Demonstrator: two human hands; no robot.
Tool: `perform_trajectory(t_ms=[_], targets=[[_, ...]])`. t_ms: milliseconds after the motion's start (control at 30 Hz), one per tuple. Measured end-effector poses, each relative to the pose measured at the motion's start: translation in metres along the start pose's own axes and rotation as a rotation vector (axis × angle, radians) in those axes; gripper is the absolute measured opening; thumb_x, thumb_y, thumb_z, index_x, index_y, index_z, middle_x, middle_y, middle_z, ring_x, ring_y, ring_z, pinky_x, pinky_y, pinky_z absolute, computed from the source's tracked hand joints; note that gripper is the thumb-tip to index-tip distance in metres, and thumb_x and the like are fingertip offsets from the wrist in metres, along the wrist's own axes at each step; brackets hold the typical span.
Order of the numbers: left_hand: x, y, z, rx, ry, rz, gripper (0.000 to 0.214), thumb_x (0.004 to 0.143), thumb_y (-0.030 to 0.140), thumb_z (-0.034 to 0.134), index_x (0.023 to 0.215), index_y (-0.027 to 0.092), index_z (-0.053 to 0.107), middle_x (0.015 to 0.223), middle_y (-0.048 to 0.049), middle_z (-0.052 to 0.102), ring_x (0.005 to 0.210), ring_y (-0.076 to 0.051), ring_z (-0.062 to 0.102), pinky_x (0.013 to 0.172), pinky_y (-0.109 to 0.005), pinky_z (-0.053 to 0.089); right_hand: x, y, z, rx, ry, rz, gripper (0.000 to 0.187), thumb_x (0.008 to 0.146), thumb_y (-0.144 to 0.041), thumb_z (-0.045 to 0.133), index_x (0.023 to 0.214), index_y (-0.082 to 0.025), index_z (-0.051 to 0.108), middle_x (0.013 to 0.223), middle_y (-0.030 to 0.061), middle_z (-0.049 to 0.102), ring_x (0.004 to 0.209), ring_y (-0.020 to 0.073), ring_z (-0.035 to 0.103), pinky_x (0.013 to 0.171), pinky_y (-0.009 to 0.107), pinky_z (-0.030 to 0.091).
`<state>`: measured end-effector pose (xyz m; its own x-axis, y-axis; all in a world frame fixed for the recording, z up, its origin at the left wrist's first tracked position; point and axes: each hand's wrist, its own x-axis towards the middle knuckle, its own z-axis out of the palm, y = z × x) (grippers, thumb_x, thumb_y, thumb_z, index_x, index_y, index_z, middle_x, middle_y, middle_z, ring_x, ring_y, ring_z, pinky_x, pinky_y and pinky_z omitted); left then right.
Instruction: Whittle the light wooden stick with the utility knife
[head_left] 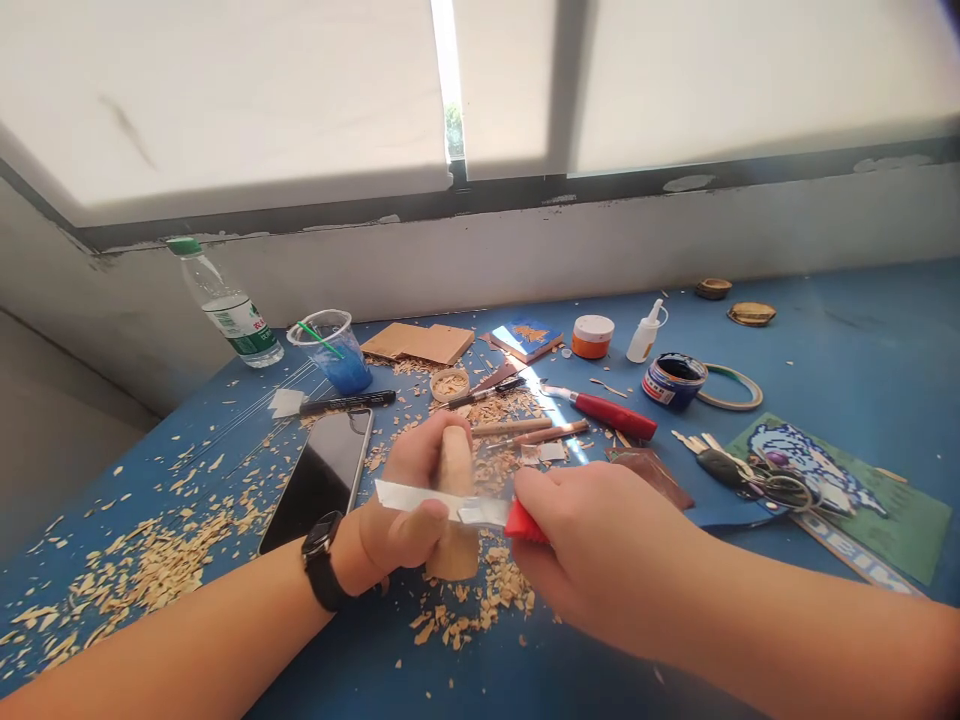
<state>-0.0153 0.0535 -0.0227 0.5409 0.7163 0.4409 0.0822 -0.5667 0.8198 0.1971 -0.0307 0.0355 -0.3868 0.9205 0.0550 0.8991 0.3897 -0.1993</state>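
Observation:
My left hand (409,510) is wrapped round an upright light wooden block (456,500), its thumb pressed against a flat metal blade (435,502). The blade lies across the block and belongs to a red-handled carving knife (517,520), which my right hand (592,550) grips in a closed fist. A black watch (322,560) sits on my left wrist. Wood shavings (480,600) are piled on the blue table (862,350) under both hands.
A black phone (319,480) lies left of my hands. Behind are a second red-handled knife (607,412), pencils, a marker (345,403), a blue plastic cup (337,350), a water bottle (229,305), paint jars (673,380), a glue bottle (645,332), keys (750,475) and a pixel-art card (840,480).

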Motion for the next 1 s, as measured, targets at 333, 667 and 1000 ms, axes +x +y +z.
perform_trajectory(t_ms=[333,667,1000], targets=[[0.001,0.002,0.002,0.018,0.009,-0.048,0.056,0.091,0.075,0.046,0.100,0.020,0.054,0.078,-0.0020,0.050,0.065,-0.018,0.041,0.057,-0.033,0.038,0.013,0.021,0.007,0.001,0.117,-0.097,0.019,0.090,-0.035,0.059,0.076,-0.024,0.053,0.066,-0.0016,0.063,0.054,0.0154,0.039,0.048,0.030,0.013],[0.003,0.007,0.002,0.058,0.033,-0.061,0.054,0.093,0.074,0.042,0.089,0.021,0.051,0.079,-0.0020,0.047,0.067,-0.019,0.040,0.062,-0.036,0.038,0.016,0.026,0.017,-0.085,0.242,-0.154,0.017,0.090,-0.034,0.056,0.079,-0.022,0.054,0.065,0.0004,0.061,0.052,0.0152,0.042,0.050,0.031,0.011],[0.003,0.017,0.004,0.104,0.052,-0.069,0.048,0.102,0.064,0.037,0.086,0.021,0.050,0.078,-0.0021,0.047,0.066,-0.018,0.039,0.061,-0.035,0.036,0.019,0.024,0.010,-0.120,0.173,-0.100,0.014,0.094,-0.031,0.055,0.085,-0.020,0.056,0.070,0.0037,0.066,0.056,0.0166,0.050,0.051,0.031,0.012]])
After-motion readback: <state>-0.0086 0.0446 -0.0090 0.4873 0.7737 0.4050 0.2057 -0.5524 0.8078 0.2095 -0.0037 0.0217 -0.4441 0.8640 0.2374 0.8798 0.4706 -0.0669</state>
